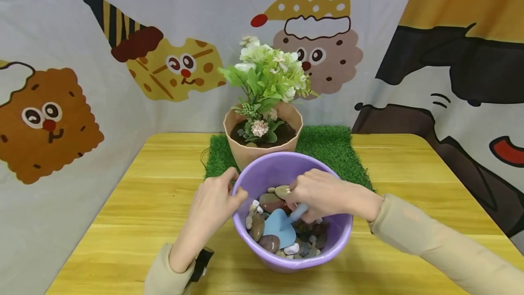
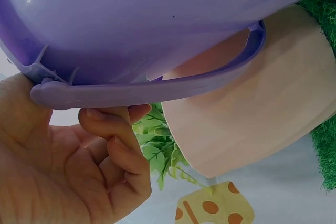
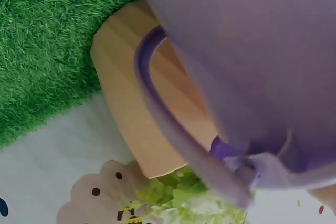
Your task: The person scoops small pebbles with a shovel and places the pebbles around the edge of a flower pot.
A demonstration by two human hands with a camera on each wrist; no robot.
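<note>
A purple bucket [image 1: 292, 163] stands at the front of the table, with stones of several sizes and colours inside. My left hand [image 1: 214, 199] grips its left rim, thumb over the edge; in the left wrist view the fingers [image 2: 123, 150] curl beneath the bucket's handle [image 2: 157, 92]. Inside the bucket my right hand [image 1: 321, 195] holds a small blue shovel [image 1: 279, 229] by its handle. The shovel's blade lies among the stones, touching a brown stone [image 1: 269, 243]. The right wrist view shows mostly the bucket's outer wall [image 3: 262, 51], and the right hand's fingers are hidden there.
Right behind the bucket, a pinkish flowerpot [image 1: 241, 151] holds soil and a leafy plant [image 1: 266, 76] with white flowers. The pot stands on a green turf mat [image 1: 335, 149]. Beneath is a wooden table [image 1: 163, 172]; a cartoon-printed cloth [image 1: 184, 3] hangs behind.
</note>
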